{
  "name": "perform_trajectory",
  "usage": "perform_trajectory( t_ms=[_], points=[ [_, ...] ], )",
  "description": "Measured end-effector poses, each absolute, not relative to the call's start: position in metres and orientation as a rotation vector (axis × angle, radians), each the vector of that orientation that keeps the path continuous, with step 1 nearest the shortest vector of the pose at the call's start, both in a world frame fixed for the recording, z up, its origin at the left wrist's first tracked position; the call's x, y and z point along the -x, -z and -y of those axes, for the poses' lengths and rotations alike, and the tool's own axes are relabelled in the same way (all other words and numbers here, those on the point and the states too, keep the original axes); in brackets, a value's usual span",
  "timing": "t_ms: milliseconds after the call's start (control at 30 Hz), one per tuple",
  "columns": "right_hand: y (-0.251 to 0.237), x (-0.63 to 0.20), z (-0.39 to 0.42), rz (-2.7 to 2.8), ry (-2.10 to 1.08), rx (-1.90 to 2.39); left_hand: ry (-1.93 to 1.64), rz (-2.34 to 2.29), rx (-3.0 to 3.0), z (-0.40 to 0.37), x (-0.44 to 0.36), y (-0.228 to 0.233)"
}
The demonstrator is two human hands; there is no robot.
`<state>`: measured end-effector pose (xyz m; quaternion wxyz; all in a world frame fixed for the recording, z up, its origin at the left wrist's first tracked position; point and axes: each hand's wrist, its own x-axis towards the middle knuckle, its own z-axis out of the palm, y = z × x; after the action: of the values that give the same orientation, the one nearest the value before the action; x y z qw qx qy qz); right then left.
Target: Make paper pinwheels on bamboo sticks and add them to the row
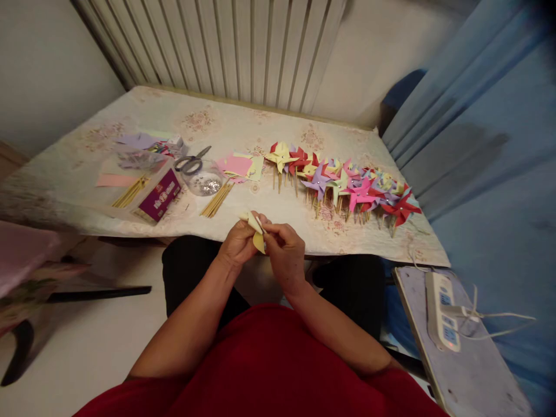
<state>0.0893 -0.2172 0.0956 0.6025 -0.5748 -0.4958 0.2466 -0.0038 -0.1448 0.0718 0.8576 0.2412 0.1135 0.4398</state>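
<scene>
Over my lap at the table's front edge, my left hand (pixel 238 239) is closed on a pale yellow paper pinwheel (pixel 259 240) with curled blades. My right hand (pixel 285 249) pinches the same paper from the other side, its thumb and fingertips close to the middle. Whether a pin sits between those fingers is too small to tell. Just beyond my hands lies a bundle of thin wooden sticks (pixel 216 200). Behind it are a clear dish (pixel 205 180) of small shiny pieces and some pink and yellow paper sheets (pixel 238 165).
Many finished pinwheels (pixel 360 188) in several colours lie along the table's right half. Scissors (pixel 193 162) rest behind the dish. On the left stands a clear box (pixel 158 194) with a purple label, near more sticks and paper. A power strip (pixel 442 313) lies on a side board at right.
</scene>
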Motion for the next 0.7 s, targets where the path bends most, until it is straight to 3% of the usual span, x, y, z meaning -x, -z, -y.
perform_trajectory(
  t_ms=[700],
  points=[
    [-0.0868,-0.0896,0.2182,1.28,-0.37,1.37,-0.923,-0.264,-0.539,0.1454,0.002,-0.0662]
  ],
)
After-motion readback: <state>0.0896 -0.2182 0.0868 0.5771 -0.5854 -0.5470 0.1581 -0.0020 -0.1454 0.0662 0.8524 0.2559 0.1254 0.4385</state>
